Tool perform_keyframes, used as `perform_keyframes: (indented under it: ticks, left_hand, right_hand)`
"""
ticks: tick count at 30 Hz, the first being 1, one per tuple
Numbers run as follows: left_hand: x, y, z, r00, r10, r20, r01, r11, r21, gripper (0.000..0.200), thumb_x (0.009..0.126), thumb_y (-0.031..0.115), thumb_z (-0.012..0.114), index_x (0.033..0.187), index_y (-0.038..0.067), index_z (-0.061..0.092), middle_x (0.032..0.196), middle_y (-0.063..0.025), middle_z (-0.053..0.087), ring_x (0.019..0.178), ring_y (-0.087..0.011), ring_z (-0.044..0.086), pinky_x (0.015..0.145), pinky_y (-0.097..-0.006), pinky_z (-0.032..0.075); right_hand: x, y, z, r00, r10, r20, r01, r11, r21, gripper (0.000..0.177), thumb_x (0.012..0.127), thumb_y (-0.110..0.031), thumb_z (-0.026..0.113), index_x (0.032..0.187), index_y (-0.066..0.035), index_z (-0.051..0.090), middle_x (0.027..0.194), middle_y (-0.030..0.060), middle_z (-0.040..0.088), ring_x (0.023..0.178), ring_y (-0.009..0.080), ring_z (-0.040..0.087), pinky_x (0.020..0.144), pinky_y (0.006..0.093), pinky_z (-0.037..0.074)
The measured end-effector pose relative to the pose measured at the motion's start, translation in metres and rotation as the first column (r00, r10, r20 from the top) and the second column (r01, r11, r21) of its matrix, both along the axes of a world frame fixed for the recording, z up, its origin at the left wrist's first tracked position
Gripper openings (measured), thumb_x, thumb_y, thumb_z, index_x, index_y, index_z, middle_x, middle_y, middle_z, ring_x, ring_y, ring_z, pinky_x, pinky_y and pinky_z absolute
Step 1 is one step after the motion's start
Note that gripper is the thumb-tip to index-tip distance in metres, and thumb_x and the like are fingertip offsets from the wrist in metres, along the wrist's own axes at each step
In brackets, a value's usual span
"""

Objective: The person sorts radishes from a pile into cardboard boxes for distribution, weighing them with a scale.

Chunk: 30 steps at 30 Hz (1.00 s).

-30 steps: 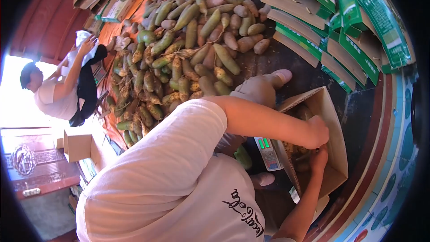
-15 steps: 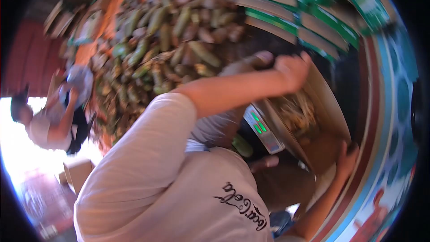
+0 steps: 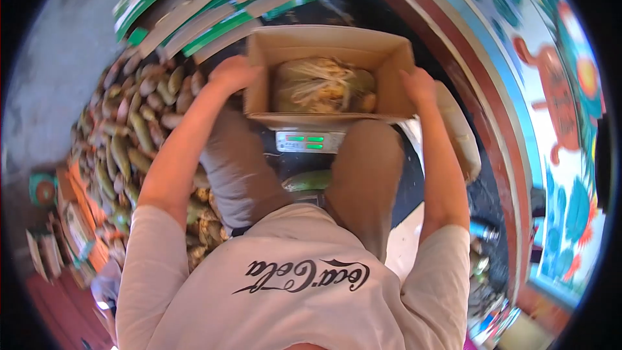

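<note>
A cardboard box (image 3: 330,37) with its top open stands in front of my knees, appearing to rest on a digital scale (image 3: 310,143) with green digits. Inside lies a clear plastic bag (image 3: 316,78), its mouth gathered on top, holding greenish-yellow contents that I cannot make out. My left hand (image 3: 233,75) grips the box's left side. On the opposite side, my right hand (image 3: 418,84) has its fingers at the rim and upper wall. Between my legs, below the scale, lies a long green vegetable (image 3: 307,181).
A large heap of elongated green and brownish vegetables (image 3: 133,123) covers the floor on the left. Green-and-brown cartons (image 3: 214,16) are stacked beyond it. To the right are a pale sack (image 3: 457,133) and a painted wall (image 3: 557,91). Another person (image 3: 107,285) is partly visible at lower left.
My view has swung round to the right, so the box now sits straight ahead. Both hands are at its opposite sides, and the picture is sharper.
</note>
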<state>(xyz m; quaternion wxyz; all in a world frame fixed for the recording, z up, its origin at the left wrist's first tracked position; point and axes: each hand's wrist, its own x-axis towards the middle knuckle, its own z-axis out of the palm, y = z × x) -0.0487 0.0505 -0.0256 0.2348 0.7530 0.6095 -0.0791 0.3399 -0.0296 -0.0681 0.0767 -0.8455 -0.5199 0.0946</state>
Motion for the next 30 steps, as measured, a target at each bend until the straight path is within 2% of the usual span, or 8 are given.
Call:
perform_keyframes:
  ticks: [4, 6, 8, 10, 14, 20, 29, 30]
  left_hand:
    - [-0.036, 0.037, -0.074, 0.988, -0.151, -0.041, 0.155, 0.980, 0.123, 0.042, 0.080, 0.037, 0.050, 0.094, -0.001, 0.062, 0.096, -0.0252, 0.060, 0.091, -0.0380, 0.058, 0.080, -0.0444, 0.044]
    - [-0.025, 0.018, -0.051, 0.973, 0.062, 0.224, -0.089, 0.990, 0.111, 0.037, 0.082, 0.032, 0.047, 0.090, -0.001, 0.062, 0.092, -0.0246, 0.060, 0.088, -0.0384, 0.058, 0.077, -0.0431, 0.044]
    - [-0.054, 0.046, -0.077, 0.965, -0.161, 0.206, 0.132, 0.980, 0.147, 0.034, 0.081, 0.027, 0.052, 0.088, -0.004, 0.062, 0.087, -0.0216, 0.063, 0.085, -0.0324, 0.060, 0.075, -0.0388, 0.043]
    - [-0.013, 0.008, -0.029, 0.871, 0.233, 0.433, -0.216, 0.972, -0.090, 0.031, 0.080, 0.023, 0.055, 0.085, -0.007, 0.062, 0.082, -0.0195, 0.064, 0.081, -0.0293, 0.061, 0.072, -0.0372, 0.044]
    - [-0.020, 0.036, -0.034, 0.948, 0.145, 0.284, -0.153, 0.988, 0.005, 0.031, 0.079, 0.022, 0.056, 0.087, -0.008, 0.062, 0.079, -0.0188, 0.064, 0.074, -0.0277, 0.062, 0.068, -0.0365, 0.044]
    - [0.020, 0.017, 0.080, 0.981, -0.081, 0.174, 0.036, 0.969, 0.246, 0.033, 0.079, 0.024, 0.054, 0.085, -0.007, 0.062, 0.074, -0.0182, 0.063, 0.065, -0.0253, 0.060, 0.063, -0.0370, 0.044]
    - [0.074, -0.049, 0.211, 0.909, -0.148, 0.390, 0.058, 0.971, 0.232, 0.029, 0.082, 0.024, 0.053, 0.081, -0.004, 0.061, 0.067, -0.0053, 0.059, 0.060, -0.0098, 0.053, 0.056, -0.0246, 0.040]
    - [0.086, -0.063, 0.218, 0.881, -0.169, 0.443, 0.050, 0.962, 0.267, 0.029, 0.083, 0.024, 0.053, 0.080, -0.004, 0.061, 0.066, -0.0046, 0.059, 0.059, -0.0092, 0.053, 0.055, -0.0240, 0.040]
  right_hand:
    - [-0.016, -0.005, 0.022, 0.999, -0.003, -0.049, 0.000, 0.998, -0.070, 0.038, 0.079, -0.038, 0.053, 0.094, -0.006, 0.065, 0.101, 0.0157, 0.062, 0.095, 0.0327, 0.059, 0.081, 0.0422, 0.047]
    - [-0.017, -0.005, 0.019, 0.991, -0.084, -0.104, 0.081, 0.996, -0.034, 0.025, 0.078, -0.020, 0.050, 0.092, -0.008, 0.068, 0.098, 0.0126, 0.064, 0.091, 0.0287, 0.063, 0.075, 0.0388, 0.051]
    - [-0.016, -0.011, 0.028, 0.982, -0.090, -0.167, 0.086, 0.996, -0.031, 0.024, 0.076, -0.016, 0.052, 0.093, -0.007, 0.068, 0.099, 0.0141, 0.064, 0.093, 0.0281, 0.062, 0.077, 0.0376, 0.050]
    - [-0.007, -0.015, 0.026, 0.971, -0.057, -0.234, 0.061, 0.998, 0.008, 0.025, 0.076, -0.014, 0.051, 0.093, -0.006, 0.067, 0.100, 0.0147, 0.064, 0.094, 0.0282, 0.061, 0.078, 0.0368, 0.050]
    - [0.005, -0.030, 0.029, 0.962, -0.079, -0.261, 0.090, 0.995, 0.032, 0.025, 0.075, -0.013, 0.052, 0.093, -0.005, 0.067, 0.099, 0.0151, 0.063, 0.095, 0.0289, 0.061, 0.080, 0.0369, 0.049]
    - [0.026, -0.054, 0.070, 0.966, -0.053, -0.252, 0.088, 0.987, 0.132, 0.025, 0.073, -0.017, 0.054, 0.089, -0.004, 0.067, 0.095, 0.0168, 0.064, 0.091, 0.0319, 0.061, 0.078, 0.0395, 0.049]
    - [0.060, -0.191, 0.184, 0.994, -0.024, -0.102, 0.065, 0.902, 0.427, 0.034, 0.079, -0.028, 0.054, 0.080, 0.005, 0.063, 0.083, 0.0269, 0.060, 0.084, 0.0381, 0.059, 0.077, 0.0440, 0.046]
    - [0.064, -0.213, 0.195, 0.994, -0.067, -0.087, 0.095, 0.923, 0.373, 0.032, 0.081, -0.026, 0.055, 0.085, 0.005, 0.061, 0.078, 0.0184, 0.061, 0.076, 0.0253, 0.058, 0.070, 0.0357, 0.046]
